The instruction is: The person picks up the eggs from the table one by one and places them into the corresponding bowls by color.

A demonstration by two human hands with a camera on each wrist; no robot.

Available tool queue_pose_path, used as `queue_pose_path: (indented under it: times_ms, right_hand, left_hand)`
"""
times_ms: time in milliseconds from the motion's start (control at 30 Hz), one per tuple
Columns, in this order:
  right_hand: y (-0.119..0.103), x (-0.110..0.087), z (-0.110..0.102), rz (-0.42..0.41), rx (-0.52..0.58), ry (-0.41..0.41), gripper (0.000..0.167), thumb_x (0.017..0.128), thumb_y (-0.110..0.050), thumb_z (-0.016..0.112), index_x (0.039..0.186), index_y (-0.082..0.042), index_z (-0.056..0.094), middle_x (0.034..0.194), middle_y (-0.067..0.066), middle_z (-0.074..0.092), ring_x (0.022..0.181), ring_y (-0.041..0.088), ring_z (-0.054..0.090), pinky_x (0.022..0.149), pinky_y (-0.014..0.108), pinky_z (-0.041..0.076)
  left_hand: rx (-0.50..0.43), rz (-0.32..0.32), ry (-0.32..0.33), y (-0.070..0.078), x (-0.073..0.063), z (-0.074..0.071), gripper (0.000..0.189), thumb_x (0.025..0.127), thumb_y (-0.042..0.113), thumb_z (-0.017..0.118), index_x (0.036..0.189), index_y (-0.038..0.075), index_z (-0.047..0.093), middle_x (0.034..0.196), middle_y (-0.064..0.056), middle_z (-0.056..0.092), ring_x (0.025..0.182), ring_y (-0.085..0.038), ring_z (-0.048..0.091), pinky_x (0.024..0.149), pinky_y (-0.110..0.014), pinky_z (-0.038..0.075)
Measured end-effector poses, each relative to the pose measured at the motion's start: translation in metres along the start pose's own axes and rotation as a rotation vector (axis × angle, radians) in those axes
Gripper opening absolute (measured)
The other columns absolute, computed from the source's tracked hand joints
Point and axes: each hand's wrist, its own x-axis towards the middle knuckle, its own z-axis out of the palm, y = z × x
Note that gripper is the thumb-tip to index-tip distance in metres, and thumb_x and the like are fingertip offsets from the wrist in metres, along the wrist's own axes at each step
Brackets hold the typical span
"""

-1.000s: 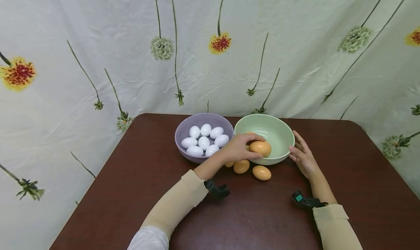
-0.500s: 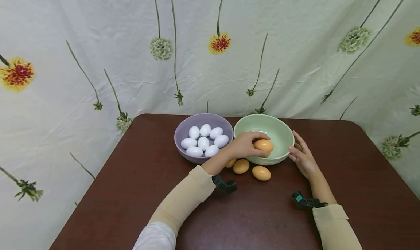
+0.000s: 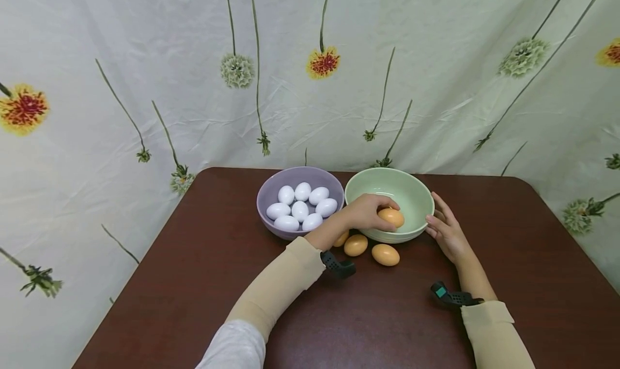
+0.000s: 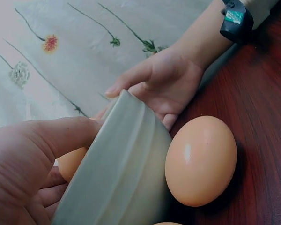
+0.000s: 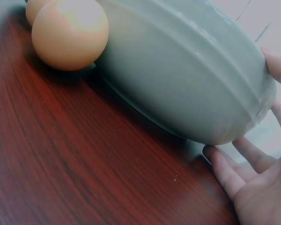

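Note:
Inside the pale green bowl [image 3: 411, 197], my left hand [image 3: 370, 213] holds a brown egg [image 3: 391, 217] between thumb and fingers. In the left wrist view the bowl wall hides part of that egg. My right hand [image 3: 449, 234] touches the bowl's right side with fairly straight, spread fingers, its thumb near the rim. Two brown eggs, one [image 3: 356, 245] near the bowl's front and another [image 3: 386, 255] to its right, lie on the table. A third brown egg [image 3: 341, 240] is partly covered by my left forearm.
The purple bowl [image 3: 263, 210] stands just left of the green one and holds several white eggs [image 3: 300, 211]. Both bowls are near the back edge of the dark red-brown table [image 3: 387, 315]. A flower-print cloth [image 3: 194, 78] hangs behind.
My left hand has moved slightly right and down into the green bowl, carrying the brown egg. The right hand and the bowls stay put.

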Motion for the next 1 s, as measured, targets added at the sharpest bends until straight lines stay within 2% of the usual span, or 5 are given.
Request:
queue_pose_path:
  times_ms: [233, 500, 733, 1000]
  right_hand:
    - [0.001, 0.001, -0.001, -0.007, 0.000, -0.003, 0.069, 0.101, -0.013, 0.052, 0.158, -0.017, 0.014, 0.149, 0.024, 0.014, 0.109, 0.005, 0.052, 0.086, 0.018, 0.049]
    - [0.002, 0.001, -0.003, -0.017, 0.012, -0.014, 0.069, 0.101, -0.011, 0.051, 0.158, -0.017, 0.013, 0.140, 0.014, 0.025, 0.111, 0.006, 0.051, 0.087, 0.019, 0.048]
    - [0.001, 0.001, -0.003, -0.016, 0.017, -0.016, 0.070, 0.101, -0.011, 0.052, 0.158, -0.017, 0.013, 0.143, 0.017, 0.022, 0.112, 0.007, 0.051, 0.087, 0.019, 0.048]
    - [0.000, 0.000, -0.003, -0.010, 0.012, -0.022, 0.069, 0.101, -0.012, 0.051, 0.158, -0.018, 0.012, 0.147, 0.022, 0.015, 0.113, 0.007, 0.050, 0.087, 0.019, 0.048]
  left_hand:
    - [0.013, -0.027, -0.045, 0.000, 0.006, 0.000, 0.043, 0.082, 0.027, 0.079, 0.121, 0.012, 0.067, 0.112, 0.001, 0.068, 0.097, -0.006, 0.056, 0.084, -0.016, 0.040]
    - [0.084, -0.042, -0.084, -0.003, 0.012, 0.002, 0.043, 0.083, 0.028, 0.078, 0.122, 0.013, 0.067, 0.117, 0.003, 0.067, 0.100, -0.006, 0.057, 0.084, -0.016, 0.041]
    - [0.117, -0.052, -0.104, -0.001, 0.014, 0.002, 0.041, 0.084, 0.023, 0.077, 0.122, 0.012, 0.067, 0.118, 0.002, 0.067, 0.101, -0.007, 0.057, 0.083, -0.015, 0.041]
    - [0.183, -0.083, -0.168, -0.001, 0.020, 0.004, 0.035, 0.087, 0.021, 0.072, 0.121, 0.013, 0.068, 0.116, 0.002, 0.067, 0.099, -0.010, 0.058, 0.082, -0.016, 0.042]
